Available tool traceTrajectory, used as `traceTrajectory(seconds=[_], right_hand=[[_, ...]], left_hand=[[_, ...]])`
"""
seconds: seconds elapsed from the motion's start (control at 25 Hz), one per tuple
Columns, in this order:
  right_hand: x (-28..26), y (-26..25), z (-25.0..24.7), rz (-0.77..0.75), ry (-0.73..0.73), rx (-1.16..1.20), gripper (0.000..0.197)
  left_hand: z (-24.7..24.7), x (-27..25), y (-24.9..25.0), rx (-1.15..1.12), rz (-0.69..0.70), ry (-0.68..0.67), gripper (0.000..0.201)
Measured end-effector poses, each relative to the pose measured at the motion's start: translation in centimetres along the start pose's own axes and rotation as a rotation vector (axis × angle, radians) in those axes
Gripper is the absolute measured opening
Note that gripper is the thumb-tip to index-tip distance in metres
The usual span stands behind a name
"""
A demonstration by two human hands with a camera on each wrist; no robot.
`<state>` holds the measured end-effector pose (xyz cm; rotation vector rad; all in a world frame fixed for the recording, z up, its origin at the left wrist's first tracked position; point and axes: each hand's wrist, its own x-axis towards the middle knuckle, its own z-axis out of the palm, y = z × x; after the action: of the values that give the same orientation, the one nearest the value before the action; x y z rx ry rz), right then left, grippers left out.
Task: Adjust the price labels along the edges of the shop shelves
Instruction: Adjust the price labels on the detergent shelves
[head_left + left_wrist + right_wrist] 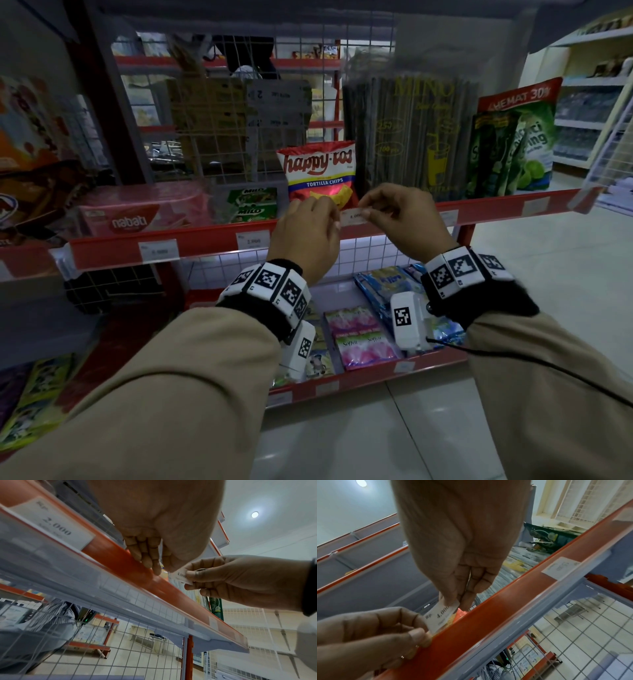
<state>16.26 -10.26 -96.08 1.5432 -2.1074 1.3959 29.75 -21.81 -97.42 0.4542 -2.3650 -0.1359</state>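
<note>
A white price label [354,216] printed 4.000 stands at the top edge of the red shelf strip [205,241], in front of the happy-tos chips bag [320,171]. My left hand [334,219] pinches its left end, thumb low against the strip. My right hand [366,214] pinches its upper right corner between thumb and forefinger. In the right wrist view the label [440,616] sticks up above the strip [488,622], tilted. The left wrist view shows the label [180,575] in the right hand's fingers [193,574], with the left fingers [147,557] lying on the strip [120,561].
Other labels sit in the strip: a 2.000 label [252,241], one further left [158,251], two to the right [448,217]. Nabati box [137,212], Milo box [253,204], straw pack [411,137] and green pouch [513,147] fill the shelf. Sachets [359,335] lie on the lower shelf.
</note>
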Motion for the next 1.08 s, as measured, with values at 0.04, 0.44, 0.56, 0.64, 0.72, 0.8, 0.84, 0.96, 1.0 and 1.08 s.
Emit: traceTrajectory(seconds=[0.04,0.44,0.56,0.64,0.72,0.8,0.84,0.96,1.0,1.08], right_hand=[[0.2,0.0,-0.1,0.011,0.028,0.004,0.01],[1.0,-0.6,1.5,-0.029,-0.003,-0.077,0.009],[0.8,-0.6,1.6,-0.007,-0.082,-0.15,0.006],[0.5,-0.6,1.5,-0.008,-0.104,-0.201,0.007],[0.5,-0.6,1.4,-0.029,-0.12,-0.269,0.01],[0.7,-0.5,1.2,-0.052,-0.15,-0.355,0.016],[0.8,-0.5,1.2,-0.059,-0.168,-0.399,0.018],[0.9,-0.5,1.0,-0.087,-0.207,-0.492,0.019],[1.0,-0.5,1.0,-0.096,-0.219,-0.507,0.019],[1.0,-0.6,0.9,-0.102,-0.247,-0.533,0.022]], left_hand=[[-0.2,0.0,-0.2,0.031,0.003,-0.016,0.016],[-1.5,-0.4,-1.6,0.111,-0.028,-0.056,0.032],[-1.3,-0.3,-1.6,0.154,-0.001,-0.07,0.033],[-1.1,-0.2,-1.5,0.215,0.009,-0.083,0.029],[-0.8,-0.1,-1.4,0.268,0.004,-0.094,0.027],[-0.7,-0.1,-1.3,0.305,0.004,-0.102,0.026],[-0.7,-0.1,-1.3,0.314,0.007,-0.102,0.026],[-0.6,-0.2,-1.3,0.324,0.011,-0.1,0.027],[-0.6,-0.2,-1.2,0.332,0.012,-0.102,0.027],[-0.6,-0.3,-1.1,0.355,0.013,-0.117,0.028]])
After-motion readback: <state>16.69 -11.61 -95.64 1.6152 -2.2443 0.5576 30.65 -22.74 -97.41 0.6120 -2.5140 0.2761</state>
